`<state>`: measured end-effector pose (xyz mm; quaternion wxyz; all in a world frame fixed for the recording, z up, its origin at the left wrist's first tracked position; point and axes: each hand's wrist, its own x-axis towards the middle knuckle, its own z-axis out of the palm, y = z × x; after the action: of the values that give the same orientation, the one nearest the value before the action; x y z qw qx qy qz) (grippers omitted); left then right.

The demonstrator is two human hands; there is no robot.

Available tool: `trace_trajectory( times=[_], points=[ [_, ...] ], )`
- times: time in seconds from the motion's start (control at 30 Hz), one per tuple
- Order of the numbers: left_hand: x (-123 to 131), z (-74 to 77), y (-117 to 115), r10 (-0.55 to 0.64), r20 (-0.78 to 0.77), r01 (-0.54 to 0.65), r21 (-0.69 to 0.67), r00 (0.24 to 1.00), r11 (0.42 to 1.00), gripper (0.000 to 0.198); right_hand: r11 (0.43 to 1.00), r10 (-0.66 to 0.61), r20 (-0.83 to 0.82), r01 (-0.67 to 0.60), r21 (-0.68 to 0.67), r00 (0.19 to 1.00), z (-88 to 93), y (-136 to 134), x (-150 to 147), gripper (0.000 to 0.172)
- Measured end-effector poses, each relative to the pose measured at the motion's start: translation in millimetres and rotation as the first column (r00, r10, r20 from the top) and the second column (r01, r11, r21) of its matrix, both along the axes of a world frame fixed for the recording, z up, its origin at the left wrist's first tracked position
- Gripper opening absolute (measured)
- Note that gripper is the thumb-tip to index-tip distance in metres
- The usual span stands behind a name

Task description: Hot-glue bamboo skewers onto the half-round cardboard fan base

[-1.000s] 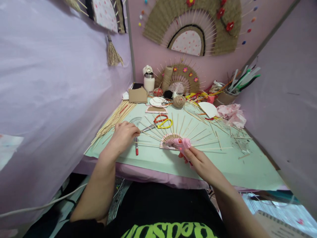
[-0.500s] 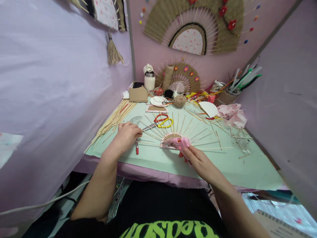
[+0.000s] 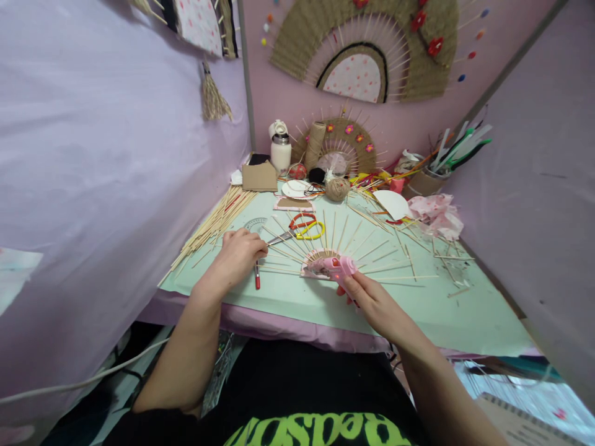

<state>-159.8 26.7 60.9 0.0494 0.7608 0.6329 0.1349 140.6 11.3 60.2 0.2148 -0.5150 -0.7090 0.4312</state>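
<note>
My right hand (image 3: 372,300) is wrapped round a pink glue gun (image 3: 344,267), its nozzle pointing left over a small half-round card base (image 3: 307,271). Thin wooden sticks (image 3: 343,232) fan out from this base across the table. The gun hides part of the base. My left hand (image 3: 242,251) is closed at the left ends of the sticks, its fingertips pressed together; what they hold is too small to make out. Red and yellow handled scissors (image 3: 310,230) lie behind the fan. A red-tipped pen (image 3: 257,279) lies beside my left hand.
Loose sticks (image 3: 218,220) are heaped at the left, near a protractor (image 3: 255,224). A bottle (image 3: 281,153), cardboard (image 3: 259,177) and twine ball (image 3: 337,189) stand or lie at the back. Crumpled pink paper (image 3: 437,214) and a tool pot (image 3: 425,183) are at the right.
</note>
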Motion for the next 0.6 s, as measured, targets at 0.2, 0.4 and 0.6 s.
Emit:
trace_trajectory(
  times=[0.2,0.4,0.6],
  points=[
    [2.9,0.9,-0.6,-0.008,0.007,0.008,-0.001,1.0,1.0,0.027,1.0,-0.012,0.005,0.012,0.005,1.0,-0.7,-0.3,1.6,0.054],
    [5.0,1.2,-1.0,-0.011,-0.011,0.011,-0.013,1.0,1.0,0.026,0.999,-0.032,0.004,0.032,0.002,0.999,-2.7,-0.9,4.7,0.053],
    [5.2,-1.2,-0.1,-0.036,-0.021,0.036,0.005,0.999,0.999,0.026,1.0,-0.031,0.02,0.031,0.002,0.999,-0.8,-1.7,6.0,0.054]
  ],
)
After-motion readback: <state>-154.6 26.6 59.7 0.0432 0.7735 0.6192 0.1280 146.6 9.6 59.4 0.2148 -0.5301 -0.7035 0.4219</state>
